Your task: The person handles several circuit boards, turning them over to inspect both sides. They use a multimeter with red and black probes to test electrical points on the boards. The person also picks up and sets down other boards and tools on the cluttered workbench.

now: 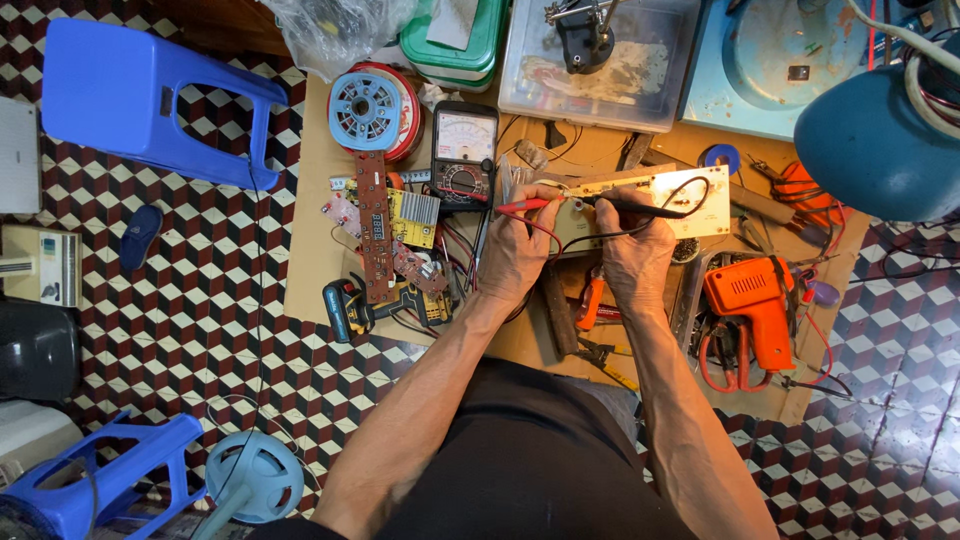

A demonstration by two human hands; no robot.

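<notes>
My left hand (515, 250) grips a red test probe (522, 206) that lies pointing left. In my right hand (635, 250) is a black test probe (640, 207), its body running right across a pale circuit board (690, 195). Both hands rest over the near edge of that board, close together. Red and black leads trail from the probes toward an analog multimeter (464, 150) that lies just left of the board. Several other circuit boards (385, 225) lie to the left of my left hand on a sheet of cardboard (315, 250).
An orange soldering gun (750, 300) and pliers lie right of my right hand. A blue-and-red motor coil (368, 108), a green box (455, 45) and a clear plastic box (600, 65) sit at the back. Blue stools (140, 95) stand on the patterned floor at left.
</notes>
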